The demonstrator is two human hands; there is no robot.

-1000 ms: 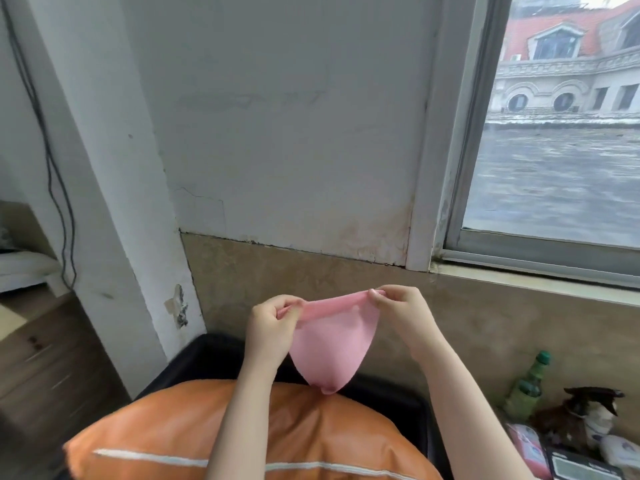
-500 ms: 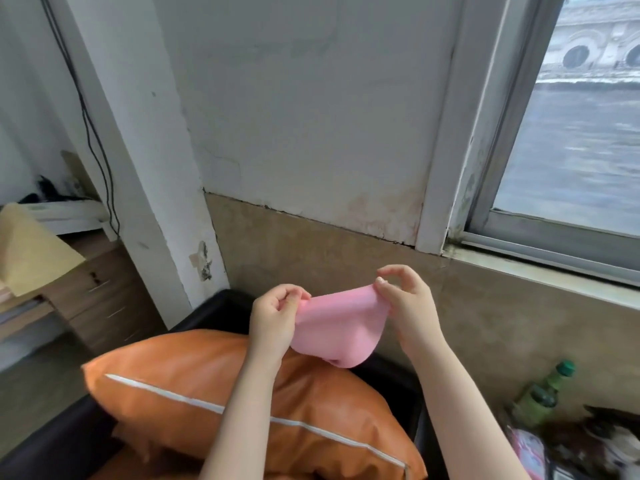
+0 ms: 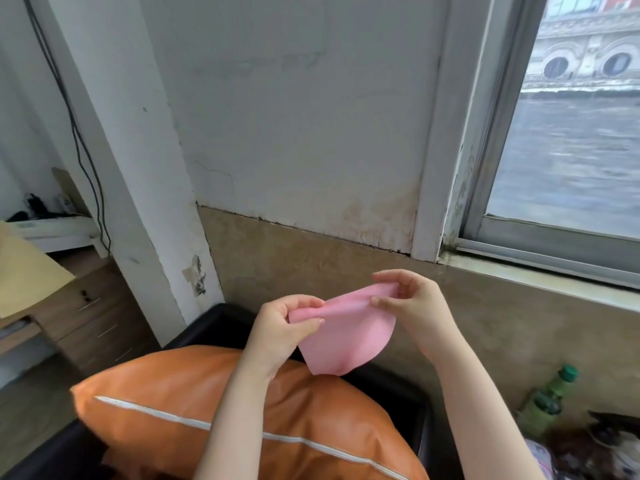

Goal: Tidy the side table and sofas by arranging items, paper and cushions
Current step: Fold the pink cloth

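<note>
Fingers of the left hand (image 3: pixel 284 327) are pinching the left end of a pink paper (image 3: pixel 349 336), and the right hand (image 3: pixel 412 306) is pinching its right end. Both are holding it in the air above an orange cushion (image 3: pixel 166 403) lying on a black sofa (image 3: pixel 204 323). Farther right, a green bottle (image 3: pixel 545 400) is standing below the window (image 3: pixel 568 161).

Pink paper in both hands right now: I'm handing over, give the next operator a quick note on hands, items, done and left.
Left hand: pinches the left end of the pink paper.
Right hand: pinches its right end; the sheet hangs folded in the air between them.
Orange cushion: lies on the black sofa, below the hands.
Green bottle stands among clutter lower right.
Done: paper picked up.
Left: set the paper down, straighten the cushion, sort the clutter.
</note>
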